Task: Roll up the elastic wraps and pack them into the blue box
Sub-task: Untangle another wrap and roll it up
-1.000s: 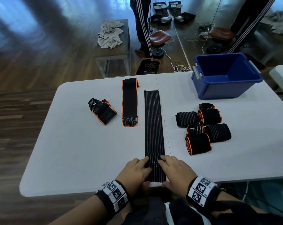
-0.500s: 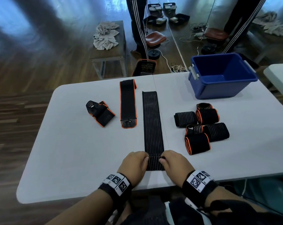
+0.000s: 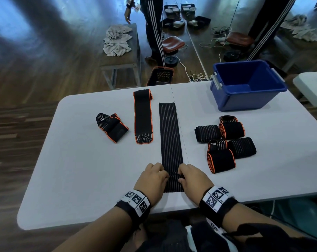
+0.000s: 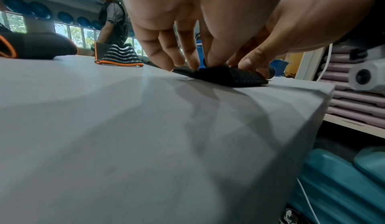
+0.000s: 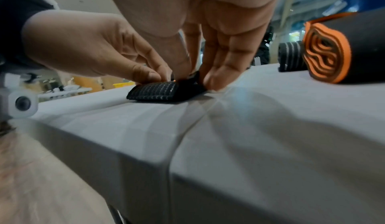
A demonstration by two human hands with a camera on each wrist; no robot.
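A long black striped wrap (image 3: 169, 135) lies flat down the middle of the white table (image 3: 81, 179). My left hand (image 3: 155, 179) and right hand (image 3: 192, 177) pinch its near end from either side. In the left wrist view the left fingers (image 4: 208, 59) curl onto the folded end of the striped wrap (image 4: 229, 77). The right wrist view shows the right fingers (image 5: 216, 73) pressing that same doubled end of the striped wrap (image 5: 158, 91). The blue box (image 3: 243, 102) stands at the far right. Its visible inside holds nothing.
Several rolled wraps (image 3: 224, 142) sit in a cluster right of the striped wrap. A flat orange-edged wrap (image 3: 143, 115) and a loosely folded one (image 3: 111, 127) lie to its left. Beyond the table are a person's legs (image 3: 154, 30), a stool (image 3: 172, 45) and a bench with towels (image 3: 117, 40).
My fingers lay flat over the wrap's near end; now they are curled and pinch it at both edges. The near end is folded over on itself.
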